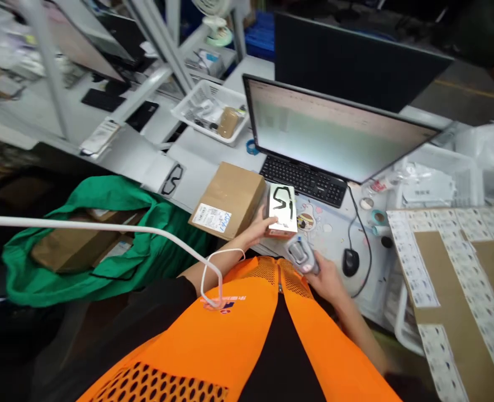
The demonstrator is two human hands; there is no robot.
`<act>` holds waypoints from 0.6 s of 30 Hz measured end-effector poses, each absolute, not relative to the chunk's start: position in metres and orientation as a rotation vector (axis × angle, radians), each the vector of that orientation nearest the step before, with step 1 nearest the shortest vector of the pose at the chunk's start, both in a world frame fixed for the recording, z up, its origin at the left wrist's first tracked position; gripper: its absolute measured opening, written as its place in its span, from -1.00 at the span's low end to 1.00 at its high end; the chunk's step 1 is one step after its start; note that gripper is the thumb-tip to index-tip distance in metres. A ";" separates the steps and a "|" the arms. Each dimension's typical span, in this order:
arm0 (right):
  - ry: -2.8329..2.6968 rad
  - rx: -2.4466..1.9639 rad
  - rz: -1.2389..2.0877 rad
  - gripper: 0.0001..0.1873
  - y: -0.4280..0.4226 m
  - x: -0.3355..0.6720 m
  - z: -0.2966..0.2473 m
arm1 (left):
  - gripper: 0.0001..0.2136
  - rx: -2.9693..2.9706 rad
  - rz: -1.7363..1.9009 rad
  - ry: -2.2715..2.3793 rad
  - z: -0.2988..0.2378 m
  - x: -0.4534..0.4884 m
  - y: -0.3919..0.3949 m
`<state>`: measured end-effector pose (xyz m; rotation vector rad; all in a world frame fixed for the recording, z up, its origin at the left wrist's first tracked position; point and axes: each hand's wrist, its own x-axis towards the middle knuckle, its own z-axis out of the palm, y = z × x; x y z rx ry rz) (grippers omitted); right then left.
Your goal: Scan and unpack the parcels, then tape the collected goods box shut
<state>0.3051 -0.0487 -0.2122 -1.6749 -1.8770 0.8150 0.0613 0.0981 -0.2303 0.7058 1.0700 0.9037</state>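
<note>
Gripping a small white box [283,209], the left hand [259,228] has its fingers [272,223] closed around the carton's near left edge, holding it just above the table [205,151]. The box is a flat, smooth cardboard rectangle with bold black strokes scrawled on its upturned broad face. Its long axis runs away from the person, the far short end pointing at the keyboard [303,178] just beyond the fingers. The right hand [328,279] is wrapped tight around the handle of a grey plastic scanner [301,254]. This rounded, pistol-shaped scanner slants up and left from the right fingers, its head aimed at the near end of the white box and almost touching it. Just left of the left fingers sits a plain brown cardboard box [230,198], blocky and matte, with a white printed label on its near side. Beyond both hands a thin glowing monitor [335,134] leans over the black keyboard. A glossy black mouse [350,261] lies just right of the right fingers, its cord curling away. Further right, sheets of small white labels [448,245] cover flat brown card. Well left of the left hand, crumpled green fabric [62,268] wraps brown parcels, and a smooth white cable [104,226] crosses above it.
</note>
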 end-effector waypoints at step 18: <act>-1.554 -2.294 0.470 -0.37 0.041 0.335 -0.271 | 0.06 1.861 0.818 2.131 -0.137 -0.362 0.188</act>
